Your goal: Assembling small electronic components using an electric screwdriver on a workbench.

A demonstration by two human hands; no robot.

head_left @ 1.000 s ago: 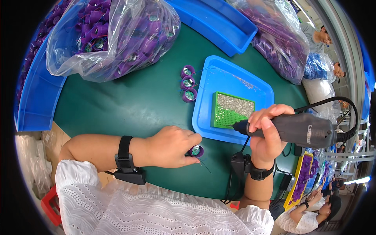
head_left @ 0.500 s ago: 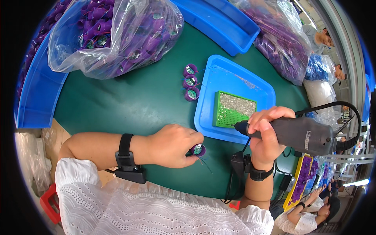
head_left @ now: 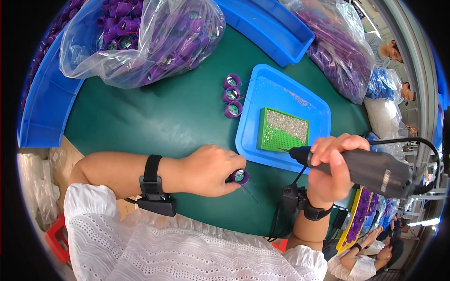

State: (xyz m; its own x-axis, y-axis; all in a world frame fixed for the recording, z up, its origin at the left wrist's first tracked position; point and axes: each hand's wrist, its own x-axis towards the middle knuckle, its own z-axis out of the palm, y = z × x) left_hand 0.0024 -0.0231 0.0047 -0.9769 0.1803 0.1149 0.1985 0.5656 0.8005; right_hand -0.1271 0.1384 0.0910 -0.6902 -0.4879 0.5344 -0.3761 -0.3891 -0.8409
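Observation:
Pinched between the thumb and fingers of my left hand (head_left: 211, 171) is a short purple cup (head_left: 241, 176) with a green circuit board inside and thin wires trailing from it, close above the green table. My right hand (head_left: 333, 166) wraps around a dark grey electric screwdriver (head_left: 382, 173), whose cord curves off at the right. Its thin bit points left over the near edge of a green perforated holder (head_left: 291, 139) filled with small silvery screws. That holder sits in a shallow blue tray (head_left: 248, 136). Whether the bit carries a screw is too small to tell.
Three similar purple cups (head_left: 232, 95) stand in a row beside the blue tray. Beyond are a clear bag of purple cups (head_left: 187, 47), a long blue bin (head_left: 267, 30) and another filled bag (head_left: 335, 56). Other people (head_left: 370, 253) sit at the right.
My right hand has drawn the screwdriver a little to the right along the screw holder's near edge. My left hand keeps its hold on the cup; the whole view has shifted slightly.

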